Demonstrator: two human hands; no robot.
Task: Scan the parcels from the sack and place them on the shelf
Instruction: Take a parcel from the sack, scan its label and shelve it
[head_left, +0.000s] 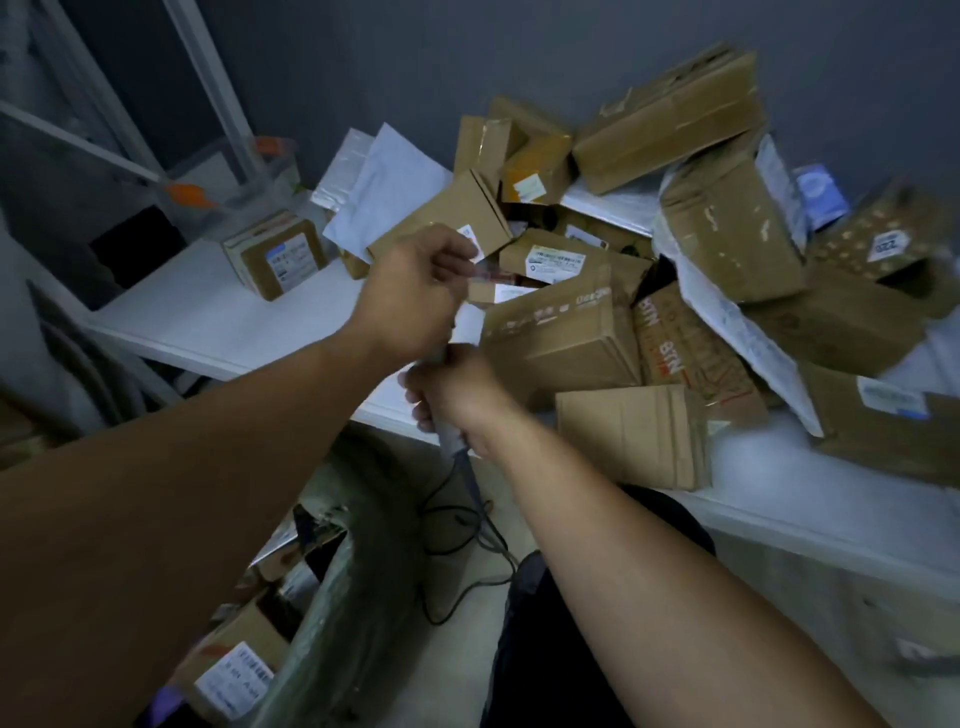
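Observation:
My left hand (415, 291) pinches a small, blurred parcel (491, 285) above the front edge of the white table (208, 317). Just below it, my right hand (452, 389) grips the grey handle of a barcode scanner (451, 440); the scanner's head is hidden behind my hands. Its dark cable (470, 499) hangs down to the floor. A grey-green woven sack (332, 587) stands open at the lower left, and cardboard parcels (234, 670) with white labels show inside it.
A loose heap of several brown cardboard boxes (566, 338) and white mailer bags (384, 192) covers the right half of the table. One small labelled box (278, 254) sits alone at the left. A white metal frame (218, 88) rises behind.

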